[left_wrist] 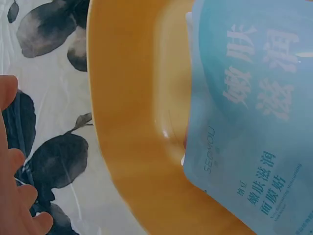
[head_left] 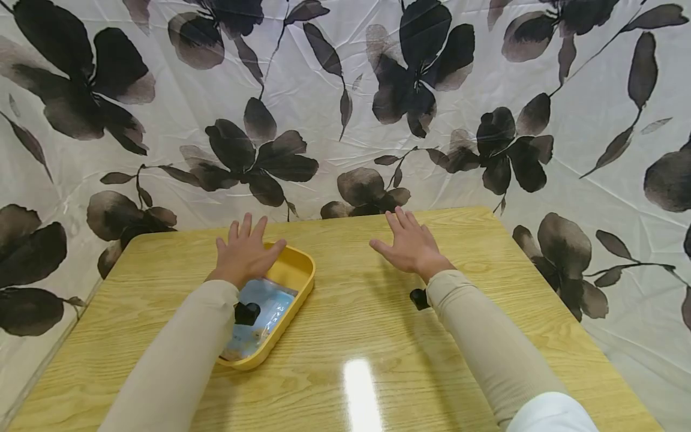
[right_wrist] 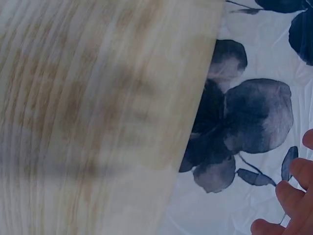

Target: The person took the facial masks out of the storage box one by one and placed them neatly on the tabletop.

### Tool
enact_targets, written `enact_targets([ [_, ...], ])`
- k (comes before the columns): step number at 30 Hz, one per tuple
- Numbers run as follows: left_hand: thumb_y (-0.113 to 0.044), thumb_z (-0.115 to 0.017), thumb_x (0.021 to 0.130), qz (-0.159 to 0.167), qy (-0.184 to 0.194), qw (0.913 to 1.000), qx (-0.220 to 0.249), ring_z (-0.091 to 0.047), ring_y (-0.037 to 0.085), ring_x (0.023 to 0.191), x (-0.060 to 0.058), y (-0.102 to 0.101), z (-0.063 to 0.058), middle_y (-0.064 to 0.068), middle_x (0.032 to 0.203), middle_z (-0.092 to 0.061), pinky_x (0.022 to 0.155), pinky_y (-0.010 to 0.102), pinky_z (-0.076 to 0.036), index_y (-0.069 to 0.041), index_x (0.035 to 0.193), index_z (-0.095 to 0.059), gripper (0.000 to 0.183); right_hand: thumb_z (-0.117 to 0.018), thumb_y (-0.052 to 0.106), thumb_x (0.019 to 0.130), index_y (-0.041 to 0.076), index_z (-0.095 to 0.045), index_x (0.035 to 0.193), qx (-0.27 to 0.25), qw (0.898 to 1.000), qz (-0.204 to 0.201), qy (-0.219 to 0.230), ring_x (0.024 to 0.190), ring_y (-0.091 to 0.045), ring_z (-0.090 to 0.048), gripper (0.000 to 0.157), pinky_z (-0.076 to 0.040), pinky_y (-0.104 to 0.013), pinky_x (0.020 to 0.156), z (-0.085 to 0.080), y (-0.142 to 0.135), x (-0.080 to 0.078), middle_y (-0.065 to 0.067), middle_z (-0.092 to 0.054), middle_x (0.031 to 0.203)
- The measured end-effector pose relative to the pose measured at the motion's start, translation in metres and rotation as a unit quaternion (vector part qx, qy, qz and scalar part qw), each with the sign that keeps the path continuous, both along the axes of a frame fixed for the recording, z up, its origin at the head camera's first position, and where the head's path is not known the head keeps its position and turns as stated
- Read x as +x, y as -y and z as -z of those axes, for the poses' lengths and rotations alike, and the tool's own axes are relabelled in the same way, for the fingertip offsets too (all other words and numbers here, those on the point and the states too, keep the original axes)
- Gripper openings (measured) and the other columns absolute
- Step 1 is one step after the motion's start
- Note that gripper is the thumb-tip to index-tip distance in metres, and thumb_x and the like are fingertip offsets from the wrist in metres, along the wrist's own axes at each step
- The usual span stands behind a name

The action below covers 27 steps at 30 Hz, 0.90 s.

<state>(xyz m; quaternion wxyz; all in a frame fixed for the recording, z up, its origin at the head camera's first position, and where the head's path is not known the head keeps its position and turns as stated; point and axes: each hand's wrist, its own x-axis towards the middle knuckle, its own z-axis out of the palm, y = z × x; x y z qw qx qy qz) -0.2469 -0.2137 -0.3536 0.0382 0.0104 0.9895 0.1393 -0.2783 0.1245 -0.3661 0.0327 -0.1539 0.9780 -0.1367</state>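
Note:
My left hand point(head_left: 243, 255) is held with fingers spread over the far end of a yellow plastic basket point(head_left: 309, 282), holding nothing. Inside the basket lies a light blue face mask packet point(head_left: 270, 303); its printed lettering shows large in the left wrist view, where the packet point(left_wrist: 254, 98) covers the right side. Part of the basket is hidden by my left forearm. Off to the right, my right hand point(head_left: 411, 246) is stretched out, palm down and fingers apart, above the wooden table point(head_left: 345, 312), with nothing in its grasp. Its fingertips point(right_wrist: 291, 196) show at the lower right of the right wrist view.
A white cloth point(head_left: 335, 108) with dark flowers hangs behind the table's far edge and along its sides. Small black wrist cameras sit under both wrists, the right camera point(head_left: 418, 299) just over the wood. A bright light reflection lies on the tabletop near the front.

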Motion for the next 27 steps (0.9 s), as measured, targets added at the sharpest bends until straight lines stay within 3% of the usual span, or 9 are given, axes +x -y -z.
enact_targets([
  [10, -0.058, -0.043, 0.101, 0.022, -0.012, 0.9985, 0.049, -0.007, 0.055, 0.144, 0.007, 0.012, 0.0, 0.031, 0.161, -0.003, 0.111, 0.072, -0.01, -0.003, 0.16, -0.016, 0.085, -0.051, 0.059, 0.098, 0.01, -0.015, 0.162, -0.107, 0.994, -0.014, 0.002, 0.15, -0.036, -0.012, 0.088, -0.02, -0.054, 0.118, 0.004, 0.007, 0.007, -0.014, -0.008, 0.166],
  [14, -0.057, -0.044, 0.101, 0.039, -0.01, 0.996, 0.08, -0.011, 0.056, 0.142, 0.014, 0.022, -0.002, 0.032, 0.16, -0.008, 0.111, 0.071, -0.015, -0.002, 0.159, -0.02, 0.083, -0.053, 0.059, 0.097, 0.011, -0.015, 0.162, -0.147, 0.989, -0.017, 0.017, 0.151, -0.033, -0.012, 0.089, -0.02, -0.054, 0.118, 0.006, 0.011, 0.01, -0.012, -0.008, 0.166],
  [23, -0.054, -0.048, 0.102, 0.026, -0.027, 0.9903, 0.134, -0.017, 0.053, 0.142, 0.036, 0.043, -0.005, 0.031, 0.158, -0.019, 0.11, 0.071, -0.017, 0.001, 0.155, -0.028, 0.079, -0.056, 0.056, 0.097, 0.01, -0.016, 0.161, -0.204, 0.978, -0.028, 0.022, 0.151, -0.03, -0.013, 0.088, -0.019, -0.052, 0.119, 0.012, 0.022, 0.019, -0.011, -0.013, 0.166],
  [27, -0.049, -0.05, 0.103, 0.037, -0.035, 0.9873, 0.151, -0.019, 0.053, 0.142, 0.047, 0.056, -0.002, 0.031, 0.157, -0.022, 0.109, 0.072, -0.018, 0.004, 0.153, -0.03, 0.075, -0.058, 0.054, 0.097, 0.011, -0.017, 0.161, -0.225, 0.973, -0.034, 0.029, 0.151, -0.03, -0.014, 0.088, -0.019, -0.052, 0.119, 0.014, 0.028, 0.025, -0.011, -0.014, 0.165],
])
